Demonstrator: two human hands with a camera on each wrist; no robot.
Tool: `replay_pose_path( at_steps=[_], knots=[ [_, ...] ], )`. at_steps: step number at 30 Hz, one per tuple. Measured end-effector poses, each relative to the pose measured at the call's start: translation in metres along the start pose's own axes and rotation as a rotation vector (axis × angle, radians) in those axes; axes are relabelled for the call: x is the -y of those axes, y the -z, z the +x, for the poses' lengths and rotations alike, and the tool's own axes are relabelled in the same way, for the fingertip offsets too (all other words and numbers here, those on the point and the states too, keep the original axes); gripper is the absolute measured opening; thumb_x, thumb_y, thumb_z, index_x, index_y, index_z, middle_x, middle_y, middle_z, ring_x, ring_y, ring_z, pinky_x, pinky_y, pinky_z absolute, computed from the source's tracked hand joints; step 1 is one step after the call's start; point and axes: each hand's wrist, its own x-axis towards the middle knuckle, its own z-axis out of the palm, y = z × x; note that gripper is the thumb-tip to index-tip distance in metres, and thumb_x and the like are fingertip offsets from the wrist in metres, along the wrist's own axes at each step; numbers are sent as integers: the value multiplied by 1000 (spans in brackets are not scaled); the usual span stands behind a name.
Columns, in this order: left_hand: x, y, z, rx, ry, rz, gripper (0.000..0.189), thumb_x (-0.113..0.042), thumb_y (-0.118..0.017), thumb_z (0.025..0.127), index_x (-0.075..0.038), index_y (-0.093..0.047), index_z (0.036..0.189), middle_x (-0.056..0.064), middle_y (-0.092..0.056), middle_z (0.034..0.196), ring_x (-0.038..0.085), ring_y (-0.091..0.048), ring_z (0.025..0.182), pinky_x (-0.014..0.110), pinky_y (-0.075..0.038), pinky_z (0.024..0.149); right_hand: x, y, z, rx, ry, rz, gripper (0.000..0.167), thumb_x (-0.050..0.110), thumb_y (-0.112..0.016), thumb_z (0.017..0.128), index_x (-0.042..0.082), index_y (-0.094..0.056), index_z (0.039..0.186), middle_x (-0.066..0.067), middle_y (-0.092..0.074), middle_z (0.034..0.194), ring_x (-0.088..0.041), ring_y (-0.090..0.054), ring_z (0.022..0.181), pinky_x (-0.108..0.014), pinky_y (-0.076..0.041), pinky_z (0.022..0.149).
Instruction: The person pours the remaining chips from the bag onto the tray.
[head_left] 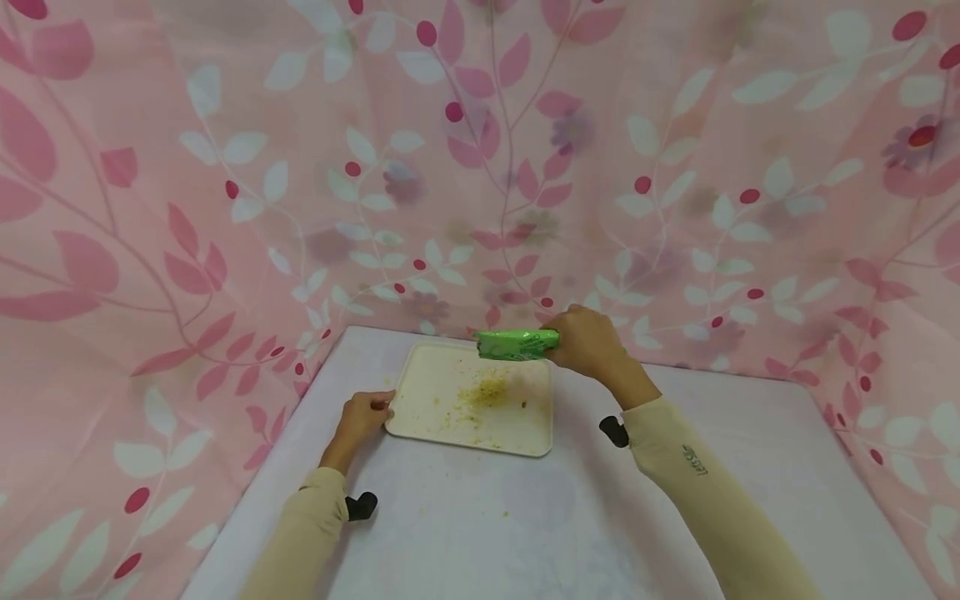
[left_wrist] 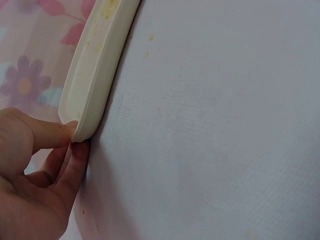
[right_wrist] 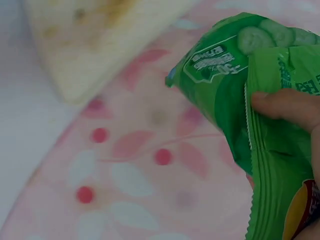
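Note:
A green snack bag (head_left: 517,344) with cucumber slices printed on it is gripped by my right hand (head_left: 588,340), above the far right part of a cream tray (head_left: 420,425). In the right wrist view the thumb presses on the crinkled bag (right_wrist: 220,70). Yellow crumbs (head_left: 487,392) lie in a small heap on the tray, with bits scattered around it. My left hand (head_left: 365,414) pinches the tray's left edge; the left wrist view shows thumb and fingers at the tray's corner (left_wrist: 92,115).
The tray sits on a table with a pale cloth (head_left: 480,542). A few crumbs (head_left: 506,514) lie on the cloth in front of the tray. A pink floral curtain (head_left: 525,167) hangs behind the table and at both sides.

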Motion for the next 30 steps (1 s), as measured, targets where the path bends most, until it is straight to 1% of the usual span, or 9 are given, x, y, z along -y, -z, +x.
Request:
replay_pose_path(
  at_steps=[3,7,10,13,16,21,24,28,30],
  knots=[
    [0,1,0,-8,2,2,38,2,-71,81,1,-68,119,16,-71,93,25,-63,87,29,-47,72,2,1,-2,17,21,-18,6,16,-76,72,20,-72,73,6,-59,64,-20,-53,65,-42,-47,56],
    [-2,2,-1,-7,9,-6,37,3,-70,81,2,-68,118,17,-71,93,26,-62,85,29,-47,68,-4,-17,-6,112,44,-145,23,11,-66,73,23,-57,57,9,-46,52,-16,-50,58,-42,-46,67],
    [-1,1,-2,11,9,-9,38,4,-70,81,3,-67,118,19,-71,93,26,-63,83,28,-47,66,-6,-22,-8,131,25,-147,22,10,-65,74,22,-59,57,8,-48,53,-18,-51,58,-42,-46,67],
    [1,-1,-2,14,17,-8,38,3,-71,80,2,-68,118,17,-71,92,24,-62,82,27,-47,65,-5,-17,-9,72,8,-94,9,12,-71,73,20,-72,69,6,-58,61,-20,-53,64,-41,-49,60],
    [4,-2,-1,14,21,3,38,2,-71,80,0,-68,119,15,-71,92,23,-61,82,27,-47,66,-2,-11,-10,-4,21,-12,15,9,-76,71,18,-78,82,4,-65,70,-20,-55,68,-40,-49,58],
    [5,1,0,-3,15,3,39,3,-71,80,1,-68,118,15,-71,92,25,-62,83,28,-47,67,1,-18,-10,39,91,-28,16,3,-71,72,18,-74,73,7,-57,62,-18,-51,64,-35,-42,55],
    [4,1,0,1,13,10,39,3,-71,80,1,-68,119,15,-71,92,25,-62,84,29,-48,67,-2,-23,-8,63,88,-76,16,5,-70,73,20,-70,68,8,-52,58,-18,-50,62,-35,-41,56],
    [3,0,0,6,4,4,39,3,-71,80,1,-68,119,15,-71,91,25,-62,85,29,-47,69,-3,-13,-7,-22,76,-61,13,6,-73,70,19,-73,73,6,-57,63,-18,-51,64,-37,-45,55],
    [3,-1,1,1,-2,0,39,4,-71,80,2,-68,118,15,-71,90,25,-62,84,29,-47,69,-1,-4,-7,-86,85,8,17,4,-75,70,16,-77,82,4,-63,70,-19,-53,67,-37,-47,54]
  ],
)
